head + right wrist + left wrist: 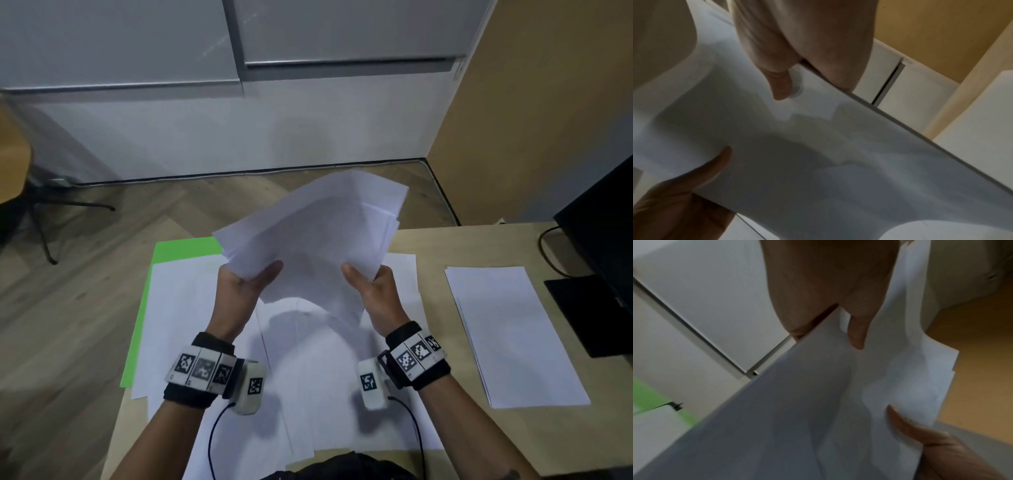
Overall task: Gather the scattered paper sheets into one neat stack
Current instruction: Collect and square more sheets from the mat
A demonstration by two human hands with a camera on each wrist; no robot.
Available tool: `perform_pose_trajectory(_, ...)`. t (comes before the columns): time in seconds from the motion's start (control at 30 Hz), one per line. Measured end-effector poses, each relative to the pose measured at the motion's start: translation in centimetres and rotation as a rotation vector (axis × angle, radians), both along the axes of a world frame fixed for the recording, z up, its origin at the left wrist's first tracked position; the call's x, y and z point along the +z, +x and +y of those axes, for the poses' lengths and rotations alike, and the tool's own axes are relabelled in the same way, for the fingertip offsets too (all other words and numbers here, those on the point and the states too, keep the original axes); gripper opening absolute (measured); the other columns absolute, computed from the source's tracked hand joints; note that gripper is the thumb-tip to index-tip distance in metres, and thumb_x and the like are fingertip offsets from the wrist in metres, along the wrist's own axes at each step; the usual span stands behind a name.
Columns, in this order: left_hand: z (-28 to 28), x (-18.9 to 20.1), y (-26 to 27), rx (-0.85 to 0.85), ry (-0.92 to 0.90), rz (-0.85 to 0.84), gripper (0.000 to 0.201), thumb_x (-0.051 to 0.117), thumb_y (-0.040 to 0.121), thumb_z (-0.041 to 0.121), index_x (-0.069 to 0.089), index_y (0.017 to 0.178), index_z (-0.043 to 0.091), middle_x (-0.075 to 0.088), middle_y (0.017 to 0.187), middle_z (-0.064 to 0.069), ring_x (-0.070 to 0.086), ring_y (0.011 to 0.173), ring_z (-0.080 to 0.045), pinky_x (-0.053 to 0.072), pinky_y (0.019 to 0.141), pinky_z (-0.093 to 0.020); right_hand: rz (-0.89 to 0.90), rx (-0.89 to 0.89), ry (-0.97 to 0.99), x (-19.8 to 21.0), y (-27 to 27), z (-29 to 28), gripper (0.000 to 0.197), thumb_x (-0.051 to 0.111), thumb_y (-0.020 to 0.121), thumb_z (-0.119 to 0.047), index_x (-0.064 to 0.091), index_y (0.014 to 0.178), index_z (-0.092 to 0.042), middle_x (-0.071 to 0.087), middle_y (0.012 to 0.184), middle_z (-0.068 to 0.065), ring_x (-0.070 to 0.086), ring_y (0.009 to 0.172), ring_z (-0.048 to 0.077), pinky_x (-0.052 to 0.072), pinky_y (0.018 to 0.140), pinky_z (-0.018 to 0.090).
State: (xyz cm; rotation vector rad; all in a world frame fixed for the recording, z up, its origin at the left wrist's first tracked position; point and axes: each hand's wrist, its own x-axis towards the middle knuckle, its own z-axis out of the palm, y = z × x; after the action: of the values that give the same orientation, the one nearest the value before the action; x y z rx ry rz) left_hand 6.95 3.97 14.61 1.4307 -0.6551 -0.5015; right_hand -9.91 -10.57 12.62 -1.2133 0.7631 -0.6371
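A: Holding the bundle of sheets [315,240] above the table [479,246], left hand [245,286] and right hand [371,291] each pinching a side edge.

B: Wrist views?

A: Thumbs on top, edges fanned. I'd say light, floppy, slippery; best gripped at the sides.

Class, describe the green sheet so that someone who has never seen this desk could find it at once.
Start at the wooden desk and go to its far left corner. There the green sheet lies flat, mostly covered by white sheets, with only its far and left edges showing. It is the only coloured sheet; all the paper around it is white.
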Motion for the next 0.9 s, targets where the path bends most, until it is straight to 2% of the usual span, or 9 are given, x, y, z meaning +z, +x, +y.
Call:
perform_pose_trajectory(0.07, 0.3, 0.3, -0.9, 0.010, -0.016, -0.006, 0.048, 0.071, 0.084, -0.003, 0.074, 0.076, 0.044, 0.072, 0.078, 0.017, 0.064, 0.073, -0.004, 0.052, 0.071, -0.022, -0.031, -0.017, 0.001, 0.2, -0.2, 0.3, 0.008, 0.067, 0.092, -0.010, 0.074, 0.096, -0.013, 0.077, 0.099, 0.007, 0.073, 0.095, 0.021, 0.058, 0.084, 0.033)
perform_pose_trajectory(0.17, 1.3, -0.6, -1.5, 0.000, -0.027, -0.010, 0.048, 0.075, 0.080, -0.004, 0.075, 0.081, 0.045, 0.074, 0.082, 0.017, 0.066, 0.076, -0.004, 0.054, 0.073, -0.023, -0.043, -0.034, 0.034, -0.9, -1.0, 0.9, 0.011, 0.072, 0.088, -0.008, 0.074, 0.098, -0.012, 0.077, 0.098, 0.004, 0.073, 0.096, 0.019, 0.058, 0.086, 0.030)
perform_pose_trajectory(0.27, 2.7, -2.2, -1.4, 0.012, 0.015, 0.021, 0.024, 0.082, 0.072, 0.017, 0.076, 0.093, 0.028, 0.076, 0.094, 0.005, 0.071, 0.088, -0.013, 0.055, 0.079, -0.027, 0.011, -0.036, 0.089, -2.7, -1.6, 1.3, 0.034, 0.081, 0.079, -0.009, 0.069, 0.109, 0.002, 0.076, 0.104, 0.008, 0.072, 0.098, 0.018, 0.056, 0.091, 0.032)
perform_pose_trajectory(0.33, 3.5, -3.7, -1.0, 0.031, 0.054, 0.062, 0.037, 0.082, 0.067, 0.028, 0.074, 0.101, 0.016, 0.076, 0.098, 0.000, 0.071, 0.091, -0.016, 0.055, 0.079, -0.030, 0.020, 0.008, 0.100, -3.4, -1.8, 1.4, 0.028, 0.077, 0.081, -0.003, 0.069, 0.106, 0.007, 0.076, 0.097, 0.009, 0.072, 0.088, 0.016, 0.057, 0.080, 0.029)
perform_pose_trajectory(0.37, 3.7, -4.2, -0.9, 0.036, 0.076, 0.077, 0.039, 0.083, 0.067, 0.026, 0.073, 0.103, 0.012, 0.076, 0.098, 0.000, 0.071, 0.091, -0.017, 0.055, 0.078, -0.030, 0.018, 0.027, 0.100, -3.5, -1.8, 1.5, 0.021, 0.074, 0.082, 0.003, 0.070, 0.102, 0.007, 0.075, 0.092, 0.009, 0.071, 0.084, 0.016, 0.055, 0.075, 0.027)
perform_pose_trajectory(0.5, 3.8, -5.6, -0.1, -0.017, 0.129, 0.175, 0.033, 0.079, 0.067, 0.012, 0.071, 0.099, 0.018, 0.077, 0.096, 0.002, 0.072, 0.088, -0.013, 0.055, 0.074, -0.025, -0.006, 0.063, 0.166, -3.7, -1.6, 1.5, 0.025, 0.070, 0.081, 0.011, 0.069, 0.106, 0.009, 0.074, 0.094, 0.013, 0.072, 0.082, 0.017, 0.055, 0.068, 0.023)
perform_pose_trajectory(0.6, 3.5, -6.9, 0.3, -0.085, 0.192, 0.234, 0.037, 0.080, 0.070, 0.004, 0.070, 0.102, 0.020, 0.076, 0.101, 0.001, 0.071, 0.092, -0.014, 0.053, 0.080, -0.033, 0.035, 0.059, 0.179, -3.9, -1.0, 1.4, 0.030, 0.075, 0.077, 0.010, 0.069, 0.106, 0.009, 0.075, 0.097, 0.016, 0.073, 0.082, 0.018, 0.055, 0.068, 0.023)
perform_pose_trajectory(0.77, 3.3, -7.0, 0.1, -0.058, 0.187, 0.244, 0.040, 0.082, 0.065, 0.017, 0.070, 0.102, 0.020, 0.076, 0.102, 0.000, 0.072, 0.095, -0.016, 0.056, 0.076, -0.027, 0.117, 0.042, 0.153, -5.3, -0.4, 0.7, 0.043, 0.086, 0.070, -0.002, 0.068, 0.108, 0.004, 0.075, 0.105, 0.016, 0.073, 0.096, 0.027, 0.058, 0.088, 0.038)
perform_pose_trajectory(0.9, 3.5, -7.6, -0.2, -0.081, 0.221, 0.298, 0.054, 0.088, 0.056, 0.027, 0.070, 0.106, 0.019, 0.075, 0.105, -0.004, 0.071, 0.100, -0.021, 0.055, 0.086, -0.042, 0.093, 0.058, 0.178, -5.4, -0.3, 1.4, 0.033, 0.080, 0.071, 0.008, 0.071, 0.102, 0.000, 0.076, 0.100, 0.012, 0.074, 0.089, 0.022, 0.057, 0.076, 0.030)
